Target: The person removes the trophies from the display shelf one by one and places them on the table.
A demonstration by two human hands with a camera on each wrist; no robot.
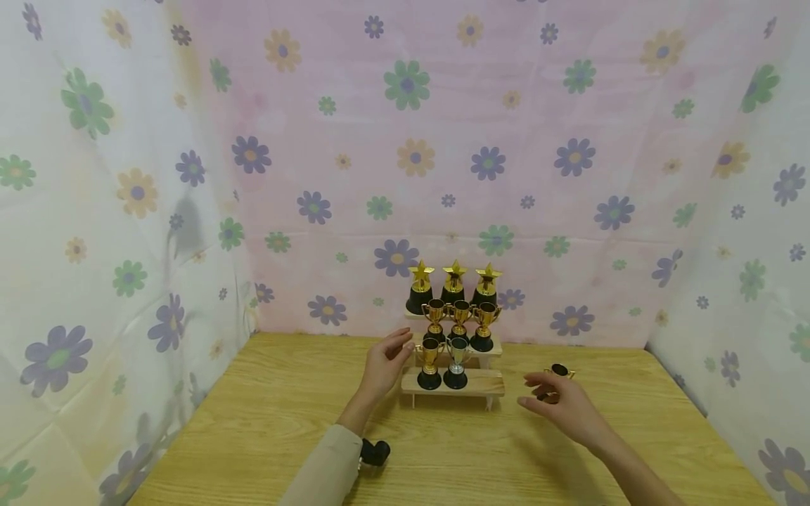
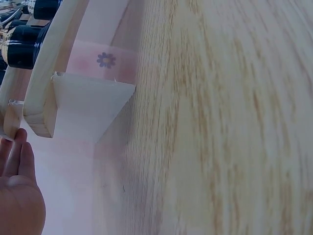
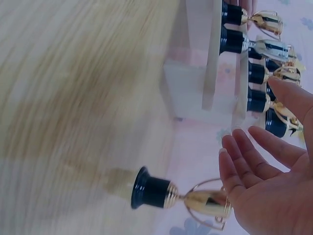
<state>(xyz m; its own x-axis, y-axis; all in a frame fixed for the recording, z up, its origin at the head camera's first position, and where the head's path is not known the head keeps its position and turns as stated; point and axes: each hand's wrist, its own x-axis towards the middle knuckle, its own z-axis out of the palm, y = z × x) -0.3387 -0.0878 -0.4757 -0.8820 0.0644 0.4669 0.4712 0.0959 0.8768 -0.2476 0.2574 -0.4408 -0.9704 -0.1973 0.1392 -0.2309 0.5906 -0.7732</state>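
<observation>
The desk (image 1: 285, 429) is wood-grained and runs back to a far edge, where a pink flowered cloth (image 1: 414, 126) rises behind it; paler flowered cloth closes the left and right sides. A black gadget (image 1: 377, 453) sits at the person's left wrist, next to the cream sleeve (image 1: 332, 457).

The right hand (image 1: 566, 407) reaches in over the desk's right half, palm turned toward the stand (image 1: 487, 383), its fingers loosely bent and apart, released. The left hand (image 1: 384, 362) reaches forward to the stand's left end, fingers extended and grasping nothing; whether the fingertips touch the wood I cannot tell.

A lone gold cup (image 3: 198, 200) stands upright on the desk between the stand and the desk's far right corner. From the head view the right hand partly covers it; the right wrist view shows it just beside the little finger, contact unclear.

The stand, three-stepped, is near the middle of the desk's far edge, between the hands. Its lowest step carries a gold cup (image 1: 429, 360) by the left end and a silver cup (image 1: 457, 360) to its right. Three gold cups (image 1: 460, 320) fill the middle step, and three star trophies (image 1: 454, 280) line the top.
</observation>
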